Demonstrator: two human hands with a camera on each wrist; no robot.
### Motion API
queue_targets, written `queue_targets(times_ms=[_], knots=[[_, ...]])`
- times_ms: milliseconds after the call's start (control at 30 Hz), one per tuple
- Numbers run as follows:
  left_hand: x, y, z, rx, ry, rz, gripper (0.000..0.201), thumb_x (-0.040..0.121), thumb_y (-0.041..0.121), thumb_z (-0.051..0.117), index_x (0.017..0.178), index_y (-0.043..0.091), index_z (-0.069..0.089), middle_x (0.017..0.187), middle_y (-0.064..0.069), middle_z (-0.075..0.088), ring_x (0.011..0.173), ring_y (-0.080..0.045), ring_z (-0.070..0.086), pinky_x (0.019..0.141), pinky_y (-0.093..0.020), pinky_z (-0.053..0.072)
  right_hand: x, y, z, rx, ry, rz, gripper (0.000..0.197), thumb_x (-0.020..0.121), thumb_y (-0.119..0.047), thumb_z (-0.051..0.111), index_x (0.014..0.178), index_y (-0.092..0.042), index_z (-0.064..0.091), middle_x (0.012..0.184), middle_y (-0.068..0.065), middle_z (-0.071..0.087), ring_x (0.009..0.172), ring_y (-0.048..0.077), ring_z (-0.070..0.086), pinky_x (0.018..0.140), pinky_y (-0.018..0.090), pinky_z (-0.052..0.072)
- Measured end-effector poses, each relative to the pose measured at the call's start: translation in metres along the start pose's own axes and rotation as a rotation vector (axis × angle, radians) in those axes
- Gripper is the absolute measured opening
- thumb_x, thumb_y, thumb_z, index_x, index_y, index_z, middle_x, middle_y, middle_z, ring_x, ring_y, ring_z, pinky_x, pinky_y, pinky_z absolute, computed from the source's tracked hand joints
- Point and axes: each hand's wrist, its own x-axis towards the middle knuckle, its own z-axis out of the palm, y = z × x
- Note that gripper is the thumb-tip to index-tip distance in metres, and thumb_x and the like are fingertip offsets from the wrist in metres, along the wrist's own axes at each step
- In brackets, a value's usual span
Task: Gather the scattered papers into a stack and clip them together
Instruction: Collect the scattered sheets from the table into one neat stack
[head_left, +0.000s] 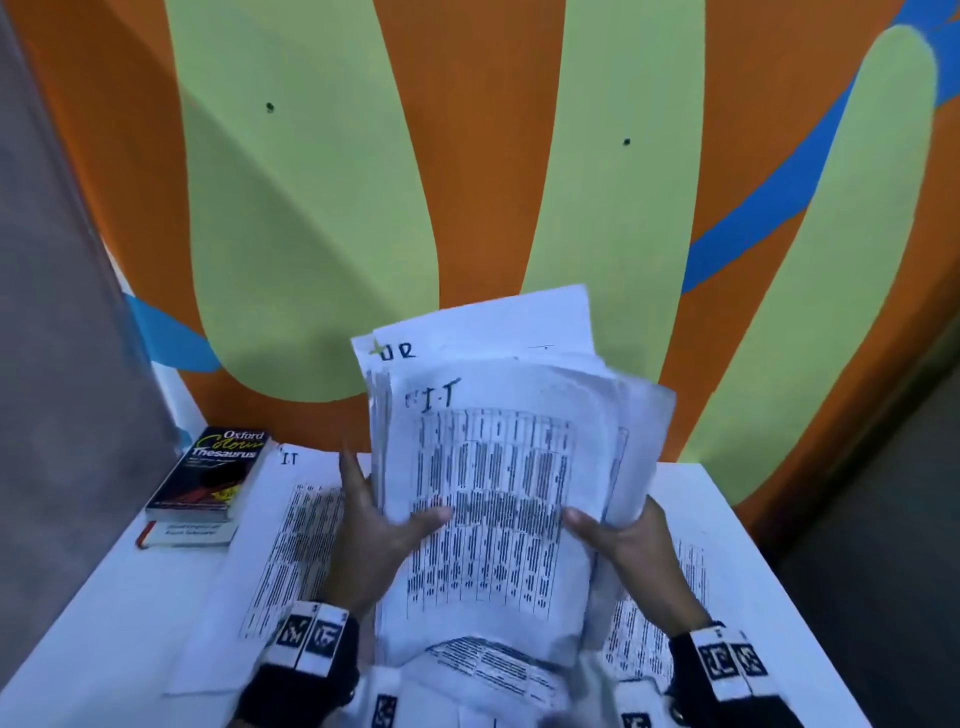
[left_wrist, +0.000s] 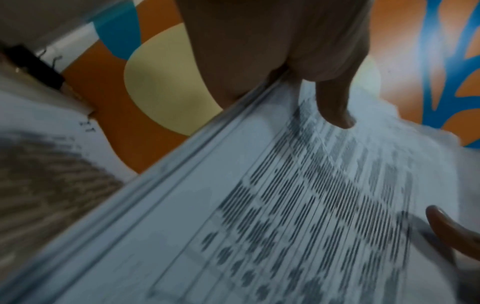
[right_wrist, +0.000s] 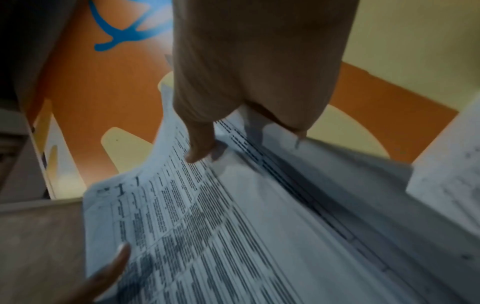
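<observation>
Both hands pinch my paper stack (head_left: 493, 499) upright: left hand (head_left: 374, 540) at 9 o'clock, right hand (head_left: 623, 540) at 3. Thumbs press its front.

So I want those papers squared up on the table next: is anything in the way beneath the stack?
Yes. Both the left hand and right hand hold the stack of papers upright, while loose printed sheets lie on the table directly below. The thesaurus sits clear, far left.
</observation>
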Motion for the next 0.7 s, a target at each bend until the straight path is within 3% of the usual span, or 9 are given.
queue_targets(times_ms=[67,133,200,267,333,433,500,567,700], knots=[[-0.005,0.002,0.008,-0.040,-0.048,0.006,0.124,0.064,0.017,0.084,0.148,0.029,-0.005,0.142,0.017,0.016,0.129,-0.007,0.026,0.106,-0.027,0.021,-0.002,0.001,-0.005,0.005,0.012,-0.018,0.058,0.064,-0.010,0.081,0.116,-0.005,0.058,0.104,0.006,0.074,0.094,0.018,0.071,0.074,0.029,0.060],[-0.007,-0.005,0.014,-0.025,-0.108,0.047,0.113,0.060,0.021,0.086,0.146,0.029,0.013,0.139,0.016,0.036,0.121,-0.006,0.044,0.102,-0.020,0.033,-0.005,0.003,-0.007,-0.003,0.032,-0.050,0.067,0.061,-0.008,0.082,0.121,-0.009,0.053,0.108,0.004,0.072,0.097,0.015,0.070,0.077,0.029,0.060],[-0.006,-0.013,0.017,-0.034,-0.146,0.045,0.091,0.058,0.027,0.087,0.133,0.024,0.038,0.119,0.012,0.058,0.104,-0.002,0.058,0.082,-0.009,0.046,-0.007,0.006,-0.009,0.004,0.040,-0.078,0.071,0.062,-0.003,0.081,0.124,-0.011,0.049,0.111,0.000,0.070,0.099,0.011,0.069,0.075,0.024,0.058],[-0.003,-0.015,0.019,-0.048,-0.141,0.054,0.061,0.059,0.034,0.087,0.111,0.019,0.059,0.094,0.003,0.072,0.088,-0.005,0.067,0.071,-0.015,0.052,-0.008,0.007,-0.006,0.030,0.059,-0.084,0.068,0.061,-0.006,0.082,0.122,-0.010,0.052,0.109,0.001,0.071,0.097,0.012,0.070,0.076,0.027,0.059],[-0.004,-0.009,0.022,-0.068,-0.074,0.109,0.034,0.065,0.035,0.082,0.086,0.014,0.067,0.076,0.002,0.075,0.067,-0.005,0.068,0.061,-0.019,0.049,-0.011,0.002,-0.001,0.023,0.109,-0.093,0.055,0.059,-0.016,0.083,0.109,-0.010,0.062,0.097,0.001,0.076,0.089,0.011,0.072,0.077,0.032,0.060],[-0.003,0.003,0.020,-0.063,0.040,0.168,0.046,0.062,0.045,0.079,0.064,0.004,0.059,0.050,-0.008,0.062,0.044,-0.012,0.054,0.046,-0.014,0.038,-0.011,-0.014,0.005,0.029,0.186,-0.146,0.038,0.054,-0.030,0.082,0.088,-0.017,0.068,0.077,-0.012,0.076,0.072,0.002,0.071,0.063,0.021,0.056],[0.000,0.011,0.016,-0.153,0.002,0.183,0.043,0.063,0.047,0.080,0.080,0.011,0.065,0.067,0.003,0.072,0.058,-0.006,0.065,0.052,-0.012,0.046,-0.010,-0.026,0.005,0.045,0.179,-0.207,0.043,0.055,-0.026,0.083,0.094,-0.016,0.067,0.081,-0.012,0.076,0.077,0.000,0.070,0.064,0.017,0.054],[0.004,0.012,0.011,-0.197,-0.070,0.172,0.061,0.057,0.047,0.084,0.105,0.018,0.061,0.092,0.010,0.074,0.083,-0.004,0.069,0.066,-0.016,0.054,-0.008,-0.030,0.003,0.081,0.149,-0.251,0.063,0.058,-0.013,0.083,0.115,-0.013,0.057,0.101,-0.007,0.073,0.094,0.006,0.069,0.073,0.020,0.056],[0.006,0.006,0.011,-0.161,-0.127,0.139,0.079,0.054,0.034,0.090,0.121,0.024,0.050,0.101,0.006,0.070,0.094,-0.006,0.067,0.075,-0.023,0.057,-0.010,-0.021,-0.001,0.105,0.140,-0.258,0.091,0.056,-0.011,0.083,0.131,-0.038,0.038,0.115,-0.016,0.066,0.111,0.009,0.063,0.084,0.026,0.055]])
